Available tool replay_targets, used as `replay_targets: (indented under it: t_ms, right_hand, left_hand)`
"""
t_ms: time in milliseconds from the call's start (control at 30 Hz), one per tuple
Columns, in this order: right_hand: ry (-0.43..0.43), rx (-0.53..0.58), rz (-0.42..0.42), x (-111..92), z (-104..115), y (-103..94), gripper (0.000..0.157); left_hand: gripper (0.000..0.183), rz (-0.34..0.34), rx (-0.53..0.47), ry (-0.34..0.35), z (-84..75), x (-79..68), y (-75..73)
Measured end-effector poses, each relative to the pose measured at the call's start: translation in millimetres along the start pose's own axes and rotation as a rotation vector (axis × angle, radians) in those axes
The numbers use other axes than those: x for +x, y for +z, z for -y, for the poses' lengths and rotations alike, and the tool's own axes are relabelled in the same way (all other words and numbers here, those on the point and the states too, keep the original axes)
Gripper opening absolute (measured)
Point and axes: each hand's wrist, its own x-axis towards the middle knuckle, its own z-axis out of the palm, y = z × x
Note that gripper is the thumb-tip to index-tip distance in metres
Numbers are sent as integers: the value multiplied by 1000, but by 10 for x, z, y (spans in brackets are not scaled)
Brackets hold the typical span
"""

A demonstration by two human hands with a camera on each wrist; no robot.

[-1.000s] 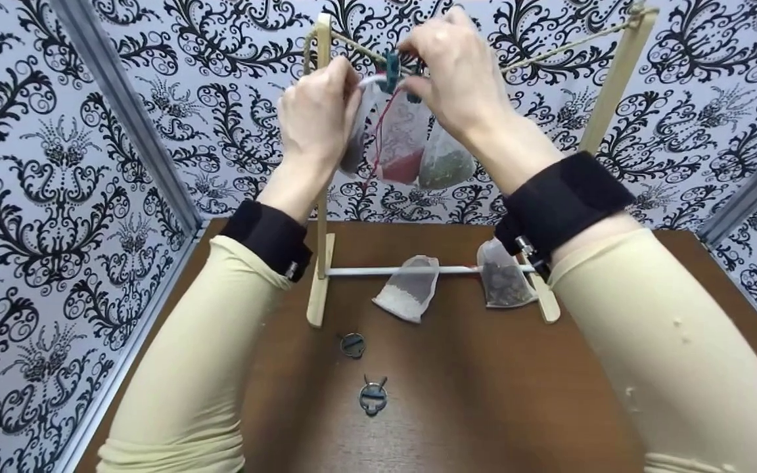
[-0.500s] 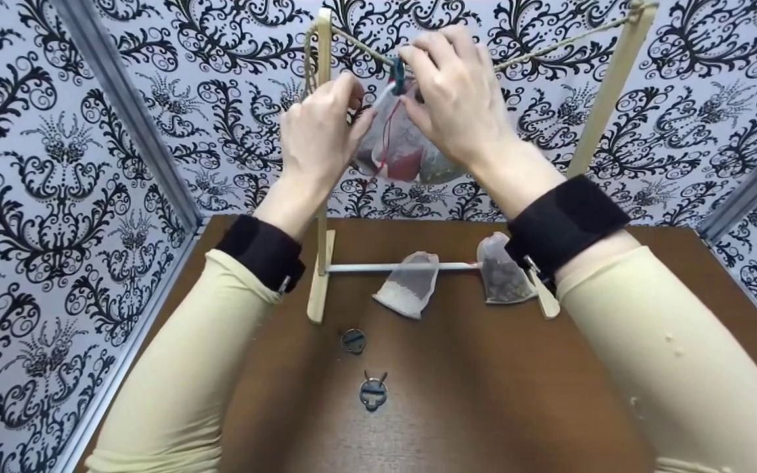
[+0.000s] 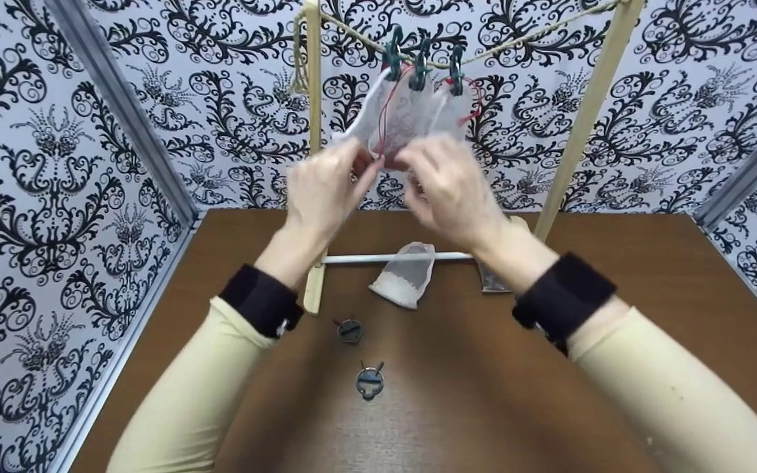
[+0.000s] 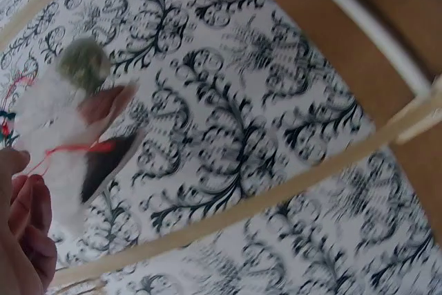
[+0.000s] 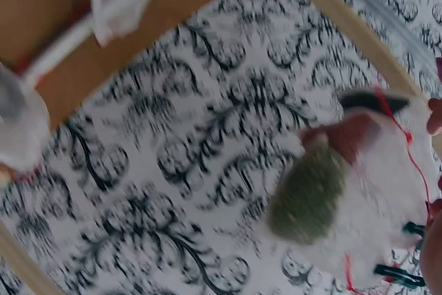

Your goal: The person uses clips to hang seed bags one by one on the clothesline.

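Note:
Three mesh bags hang from a rope (image 3: 523, 39) by dark green clips (image 3: 422, 66). The left bag (image 3: 368, 112) has a white edge and dark contents, the middle bag (image 3: 408, 108) reddish contents, and the right bag (image 5: 307, 198) green contents. My left hand (image 3: 326, 187) pinches the dangling red string (image 3: 384, 121) near its lower end, in front of the bags. My right hand (image 3: 451, 187), blurred, is close by on the right with its fingers loosely bent and nothing visible in them. In the head view the hands hide the bags' lower parts.
Wooden posts (image 3: 315, 85) carry the rope, and a white rod (image 3: 359, 259) joins them low down. A mesh bag of white grains (image 3: 399, 286) lies across the rod. Another bag (image 3: 493, 279) is partly behind my right arm. Two loose clips (image 3: 370, 380) lie in front.
Both hands have come down from the clips to lower on the bags. My right hand has let go of the clips, and all three clips now show on the rope.

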Motion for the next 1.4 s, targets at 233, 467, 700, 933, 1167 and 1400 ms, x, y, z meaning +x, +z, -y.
replay_targets:
  t_ms: [233,467,700,933,1167,1400]
  right_hand:
    - [94,351,555,-580,154,179,18]
    - [165,548,909,-1260,434,329,19]
    - [149,631,946,-1634,791,352,34]
    - [126,488,981,-1846,1003,391,47]
    - [195,311,858,-2023,881,272,39]
    - [412,202,754,-2216,587,105,39]
  left_hand:
    - [13,607,-147,43,-100,-444,353]
    - [22,877,-305,35,-222,-1014,677]
    - [26,909,-433,-51,-229,-1433,819]
    - [38,982,-407,-146,-221,-1576,818]
    - [44,932,-322,-203,-286,-1696,730]
    - [33,823,-262,-211,-334,-1806,710]
